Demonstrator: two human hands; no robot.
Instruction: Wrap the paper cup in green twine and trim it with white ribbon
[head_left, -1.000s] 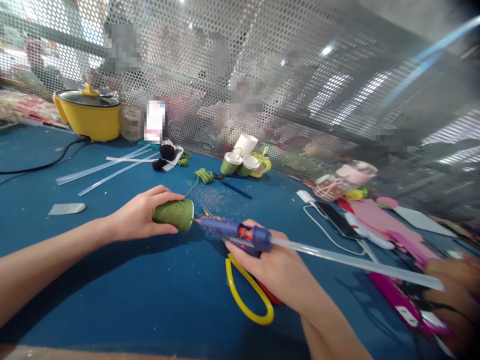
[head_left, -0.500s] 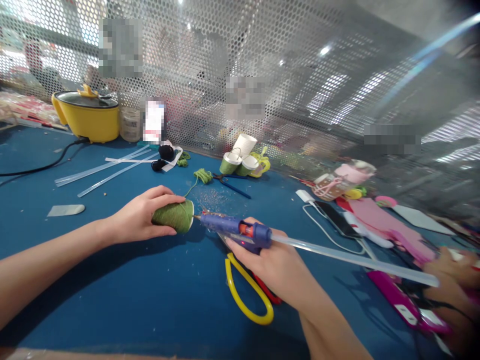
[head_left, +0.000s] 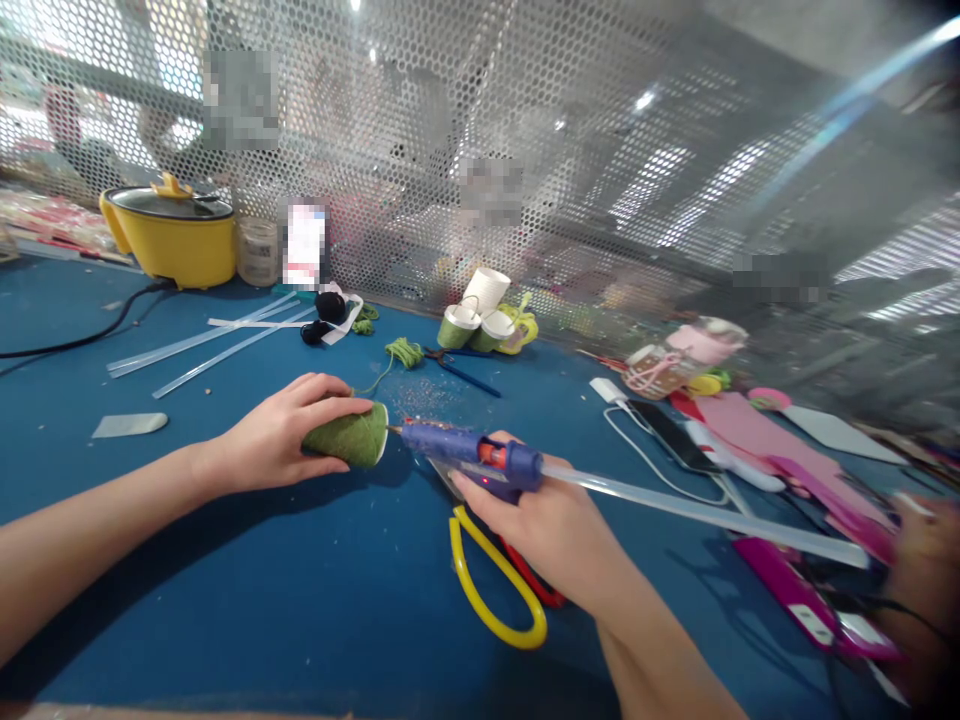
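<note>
My left hand [head_left: 281, 432] is closed round a paper cup wrapped in green yarn [head_left: 346, 438], lying on its side on the blue table [head_left: 247, 580]. My right hand [head_left: 540, 525] grips a blue glue gun [head_left: 472, 452]. The gun's nozzle touches the cup's rim. A long clear glue stick [head_left: 697, 515] sticks out of the back of the gun to the right. A green yarn strand runs from the cup to a small yarn bundle [head_left: 406, 351].
Yellow-handled scissors [head_left: 499, 590] lie under my right wrist. Yarn-wrapped cups [head_left: 480, 320], blue pliers [head_left: 457, 365], spare glue sticks [head_left: 217, 340], a yellow pot [head_left: 174, 236], a phone with cable [head_left: 667, 425] and pink felt pieces [head_left: 757, 430] are around. Another person's hand [head_left: 926, 540] is at the right edge. Perforated metal screen behind.
The cup has turned slightly in my left hand, and the glue gun's nozzle stays at its rim. The other person's hand at the right has shifted.
</note>
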